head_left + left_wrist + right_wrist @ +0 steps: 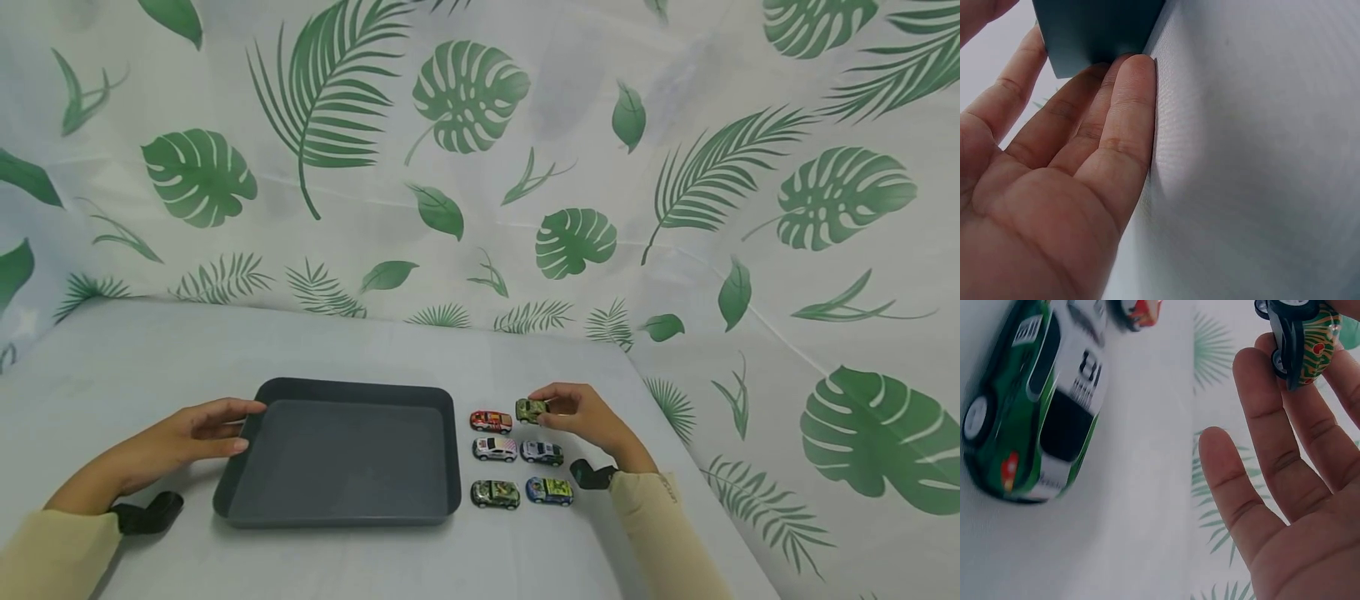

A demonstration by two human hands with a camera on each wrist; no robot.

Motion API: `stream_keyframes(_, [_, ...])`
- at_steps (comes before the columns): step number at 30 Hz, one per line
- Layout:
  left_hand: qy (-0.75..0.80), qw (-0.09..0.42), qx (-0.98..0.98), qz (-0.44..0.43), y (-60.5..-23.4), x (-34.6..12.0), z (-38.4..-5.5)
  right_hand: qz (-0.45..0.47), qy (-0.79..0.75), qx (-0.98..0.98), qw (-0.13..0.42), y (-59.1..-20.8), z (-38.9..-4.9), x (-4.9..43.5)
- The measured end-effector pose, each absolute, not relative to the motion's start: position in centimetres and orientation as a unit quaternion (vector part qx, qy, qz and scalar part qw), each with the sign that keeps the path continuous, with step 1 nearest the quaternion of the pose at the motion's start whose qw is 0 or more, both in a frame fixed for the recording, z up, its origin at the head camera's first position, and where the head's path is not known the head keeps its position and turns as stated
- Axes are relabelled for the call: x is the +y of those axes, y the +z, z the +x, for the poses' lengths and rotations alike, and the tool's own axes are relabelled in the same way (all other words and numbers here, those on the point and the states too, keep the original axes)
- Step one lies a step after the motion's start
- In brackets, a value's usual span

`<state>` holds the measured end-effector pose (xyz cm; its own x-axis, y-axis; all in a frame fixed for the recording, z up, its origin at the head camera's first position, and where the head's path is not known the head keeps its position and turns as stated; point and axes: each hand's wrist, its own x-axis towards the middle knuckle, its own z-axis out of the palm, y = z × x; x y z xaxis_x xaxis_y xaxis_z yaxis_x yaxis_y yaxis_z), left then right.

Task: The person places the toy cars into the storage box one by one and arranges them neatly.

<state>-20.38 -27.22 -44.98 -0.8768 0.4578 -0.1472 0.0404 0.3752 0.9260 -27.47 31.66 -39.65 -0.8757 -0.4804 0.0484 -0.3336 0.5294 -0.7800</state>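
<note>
A dark grey rectangular tray [337, 507] lies on the white table. My left hand [180, 433] rests at its left side, with straight, relaxed fingers [1125, 106] touching the outer wall in the left wrist view. To the tray's right, my right hand [588, 417] pinches a small green patterned toy car [528, 410], seen tilted between the fingers in the right wrist view. Around it are a red toy car [491, 422], a white one [494, 450] and a green, white and black one [1054, 406].
Closer to the front lie a camouflage toy car [495, 495] and a blue and yellow one [550, 491]. A leaf-printed cloth [480, 183] hangs behind the table and along its right side. Black straps [592, 475] circle both wrists.
</note>
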Motion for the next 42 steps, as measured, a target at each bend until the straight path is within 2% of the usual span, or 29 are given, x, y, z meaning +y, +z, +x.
stream_keyframes(42, [0.535, 0.19, 0.809, 0.155, -44.7, -27.0, -20.2, -0.299, -0.44, 0.845, 0.064, -38.7, -25.9, 24.8])
